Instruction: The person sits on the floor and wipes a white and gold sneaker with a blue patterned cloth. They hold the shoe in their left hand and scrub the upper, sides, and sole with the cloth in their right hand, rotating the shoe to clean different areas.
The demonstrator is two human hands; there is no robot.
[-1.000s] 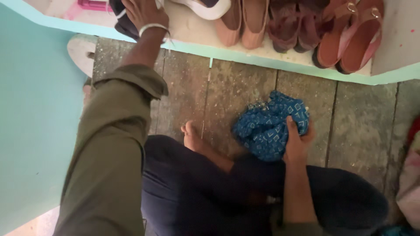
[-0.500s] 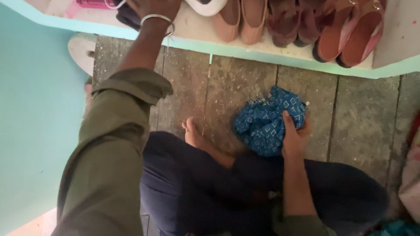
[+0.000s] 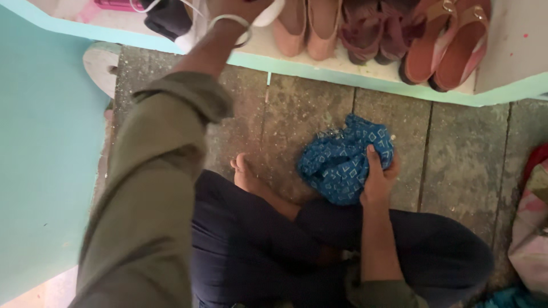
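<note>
My left hand (image 3: 238, 8) reaches up to the turquoise shelf (image 3: 342, 75), a metal bangle on its wrist. It rests at a white shoe (image 3: 269, 16), and the frame's top edge cuts off its fingers. A dark shoe (image 3: 166, 20) lies just left of it. My right hand (image 3: 377, 178) grips a crumpled blue patterned cloth (image 3: 337, 162) that lies on the grey stone floor in front of my crossed legs. My bare foot (image 3: 244, 173) sticks out to the left of the cloth.
Along the shelf stand pink flats (image 3: 308, 31), maroon sandals (image 3: 371, 34) and red-brown wedge sandals (image 3: 451, 45). A turquoise wall (image 3: 45, 148) closes the left side. A pale shoe sole (image 3: 98, 65) lies under the shelf. Colourful fabric (image 3: 531, 228) sits at the right edge.
My left hand has slid right along the shelf, from the dark shoe to the white shoe. My right hand has stayed gripped on the blue cloth.
</note>
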